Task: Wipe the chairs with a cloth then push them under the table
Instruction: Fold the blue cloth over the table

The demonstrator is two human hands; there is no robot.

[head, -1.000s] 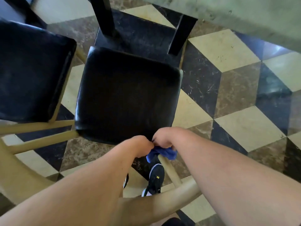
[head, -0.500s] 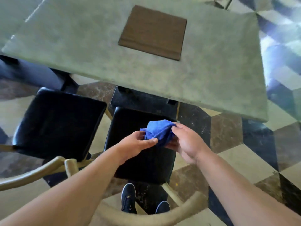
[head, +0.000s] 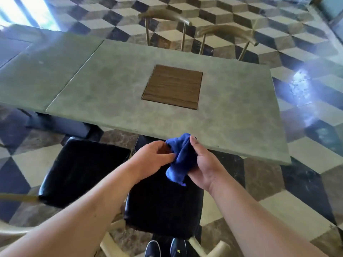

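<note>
Above the black seat of the near chair (head: pixel 163 210), just short of the counter (head: pixel 111 89) edge, a blue cloth (head: pixel 181 154) is held between both grips. The right grip (head: pixel 202 164) is clamped round the bunched cloth from the right, with a tail hanging out below the palm. The left grip (head: pixel 154 156) is closed on a fold of it, pinched between thumb and fingertips. A second chair (head: pixel 79 169), with a like black seat, is seen to the left of the left grip, close beside the first. Both seats stand out from the counter's near edge, so the pushing is judged not yet done. Whether the wiping is finished cannot be told.

Several risks can be judged. If the cloth is used bunched, only a small patch would be pressed to a seat and areas could be missed. The hanging tail could slip free if the hold is changed carelessly. When the chairs are pushed, their pale wooden frames (head: pixel 16 231) could be knocked against the counter edge. If driven askew, the seats could also be knocked against each other or against the dark base (head: pixel 61 125) beneath. The shoes (head: pixel 178 247) below the grips stand close to the chair legs and could be caught.

No readable writing is found. A small yellow mark on one shoe is too small to be read.
</note>
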